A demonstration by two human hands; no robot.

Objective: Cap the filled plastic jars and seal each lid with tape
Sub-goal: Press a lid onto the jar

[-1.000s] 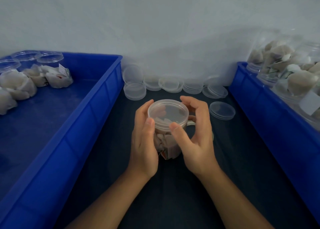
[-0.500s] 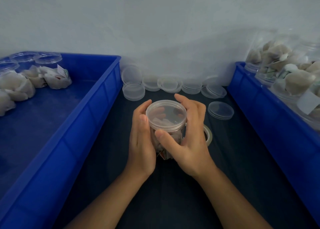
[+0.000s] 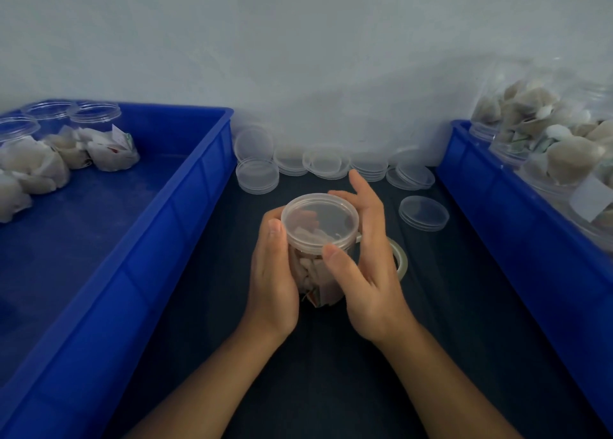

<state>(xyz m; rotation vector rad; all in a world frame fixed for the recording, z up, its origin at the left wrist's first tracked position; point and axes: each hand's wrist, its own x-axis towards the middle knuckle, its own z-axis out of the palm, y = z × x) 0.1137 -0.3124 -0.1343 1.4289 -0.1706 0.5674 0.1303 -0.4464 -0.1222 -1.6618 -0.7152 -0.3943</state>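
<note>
Holding the jar (image 3: 315, 273) at the frame's centre, your left hand (image 3: 273, 279) wraps its side, and your right hand (image 3: 368, 266) touches the lid (image 3: 320, 220) with thumb and spread fingers. Blue bins (image 3: 185, 213) bound the dark counter (image 3: 464, 306) left and right. No label is readable.

Tape roll (image 3: 399, 259) mostly behind right hand (image 3: 368, 266); right bin (image 3: 517, 239) cut off.

Dim, bluish light; bowed edges.
</note>
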